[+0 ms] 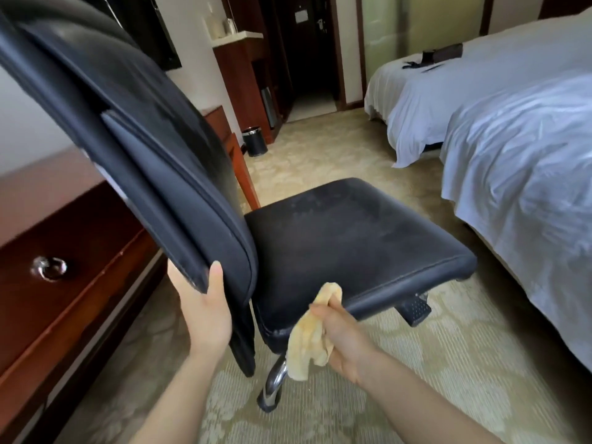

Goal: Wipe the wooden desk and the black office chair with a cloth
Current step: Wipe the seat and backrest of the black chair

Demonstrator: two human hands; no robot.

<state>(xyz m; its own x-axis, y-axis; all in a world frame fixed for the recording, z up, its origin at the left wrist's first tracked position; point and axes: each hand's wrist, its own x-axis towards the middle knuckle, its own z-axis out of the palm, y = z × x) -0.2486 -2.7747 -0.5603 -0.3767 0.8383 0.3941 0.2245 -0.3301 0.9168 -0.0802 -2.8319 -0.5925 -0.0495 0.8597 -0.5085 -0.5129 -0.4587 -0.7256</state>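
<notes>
Steadying black padded office chair [224,200] — backrest [144,161] lower edge gripped by left hand [205,315]; crumpled yellow cloth [309,338] clenched in fingers of right hand [342,341], at near edge of seat [368,238] — seat stretching away ahead.

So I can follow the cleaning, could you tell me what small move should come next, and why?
Probably lift the right hand and draw the yellow cloth across the seat: it shows pale smears, the cloth sits at its near edge, and the left hand steadies the backrest.
</notes>
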